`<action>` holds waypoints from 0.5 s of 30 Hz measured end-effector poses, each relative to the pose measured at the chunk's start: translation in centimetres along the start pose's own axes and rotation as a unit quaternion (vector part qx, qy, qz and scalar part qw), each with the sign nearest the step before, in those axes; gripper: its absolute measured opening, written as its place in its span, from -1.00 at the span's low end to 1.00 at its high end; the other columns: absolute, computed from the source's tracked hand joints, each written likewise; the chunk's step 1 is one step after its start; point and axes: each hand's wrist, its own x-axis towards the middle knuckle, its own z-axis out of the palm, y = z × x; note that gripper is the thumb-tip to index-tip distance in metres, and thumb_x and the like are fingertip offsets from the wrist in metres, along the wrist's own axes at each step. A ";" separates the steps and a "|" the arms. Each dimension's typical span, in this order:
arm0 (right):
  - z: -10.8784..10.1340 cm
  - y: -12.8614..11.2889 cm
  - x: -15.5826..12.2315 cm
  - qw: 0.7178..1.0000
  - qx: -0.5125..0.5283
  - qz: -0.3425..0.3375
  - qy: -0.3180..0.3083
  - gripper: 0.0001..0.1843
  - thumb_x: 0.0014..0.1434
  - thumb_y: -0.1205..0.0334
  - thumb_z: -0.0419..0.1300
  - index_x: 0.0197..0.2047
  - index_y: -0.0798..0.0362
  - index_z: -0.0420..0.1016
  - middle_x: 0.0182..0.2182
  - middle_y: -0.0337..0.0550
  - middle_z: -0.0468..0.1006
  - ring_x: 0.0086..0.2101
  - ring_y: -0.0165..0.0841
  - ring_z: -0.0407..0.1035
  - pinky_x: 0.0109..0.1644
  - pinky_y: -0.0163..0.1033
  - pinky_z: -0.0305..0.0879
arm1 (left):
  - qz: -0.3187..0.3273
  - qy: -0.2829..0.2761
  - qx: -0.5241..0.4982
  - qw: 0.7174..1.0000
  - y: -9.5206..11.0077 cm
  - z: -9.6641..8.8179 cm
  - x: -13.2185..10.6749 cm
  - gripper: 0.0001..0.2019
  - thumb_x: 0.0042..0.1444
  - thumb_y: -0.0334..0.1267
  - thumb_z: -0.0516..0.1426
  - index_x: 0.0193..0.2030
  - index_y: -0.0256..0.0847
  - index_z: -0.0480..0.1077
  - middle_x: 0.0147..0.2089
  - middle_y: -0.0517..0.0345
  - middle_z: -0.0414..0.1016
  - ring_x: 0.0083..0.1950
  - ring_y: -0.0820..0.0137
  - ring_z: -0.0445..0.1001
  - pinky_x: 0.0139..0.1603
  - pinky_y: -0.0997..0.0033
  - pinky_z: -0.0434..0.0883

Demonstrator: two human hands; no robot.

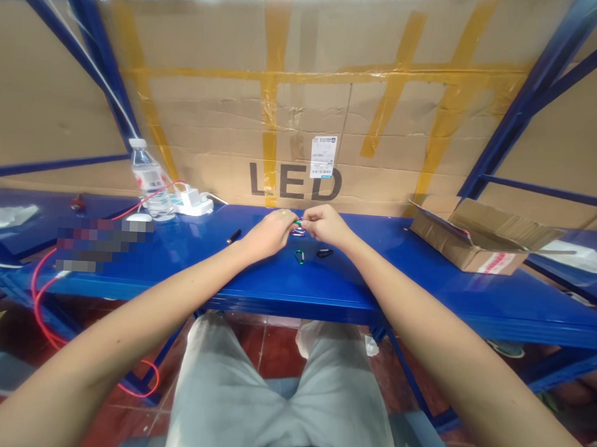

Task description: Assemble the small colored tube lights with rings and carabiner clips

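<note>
Above the blue table my left hand [277, 230] and my right hand [324, 223] meet, fingertips pinched together. Between them shows a small green piece, apparently a green carabiner [298, 223], mostly hidden by the fingers. Just below the fingertips lie several shiny coloured carabiners [299, 232], partly covered, so their exact shapes are unclear. Closer to the table's front edge lies another green carabiner [299, 257]. To its right rests a black carabiner [324, 253], below my right hand.
A black pen-like stick [234, 236] lies left of my left hand. At the back left stand a water bottle [151, 181] and a white power strip [198, 205] with a red cable. An open cardboard box [478, 236] sits right. A large cardboard panel [208, 125] rises behind the table [275, 286].
</note>
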 end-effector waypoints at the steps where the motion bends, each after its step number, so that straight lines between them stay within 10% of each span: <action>1: 0.1 -0.1 0.0 0.999 0.038 0.029 -0.004 -0.79 -0.04 0.40 0.15 -0.66 0.07 0.30 -0.75 -0.31 0.25 -0.65 -0.49 0.09 -0.54 -0.32 -0.01 | 0.010 0.008 0.008 1.000 0.0 0.0 0.0 -0.81 0.35 -0.39 -0.02 -0.15 -0.25 0.41 -0.21 -0.04 0.49 -0.14 0.22 0.47 -0.06 0.20 0.43; 8: 0.1 -0.5 -0.1 0.953 0.258 0.154 -0.049 -0.80 -0.17 0.52 0.11 -0.66 0.08 0.21 -0.75 -0.30 0.16 -0.68 -0.58 -0.14 -0.63 -0.40 -0.28 | 0.069 0.045 0.054 0.995 0.5 -0.4 -0.1 -0.79 0.35 -0.43 -0.04 -0.17 -0.26 0.42 -0.23 -0.04 0.47 -0.13 0.22 0.44 -0.02 0.18 0.43; 15: -1.0 -0.6 0.0 0.964 0.193 0.160 -0.089 -0.77 0.18 0.36 0.17 -0.52 0.11 0.36 -0.69 -0.27 0.22 -0.65 -0.53 -0.02 -0.64 -0.39 -0.11 | -0.002 0.025 0.022 0.999 0.5 -0.4 0.0 -0.81 0.36 -0.37 -0.03 -0.11 -0.25 0.41 -0.17 -0.06 0.51 -0.12 0.22 0.48 -0.06 0.21 0.45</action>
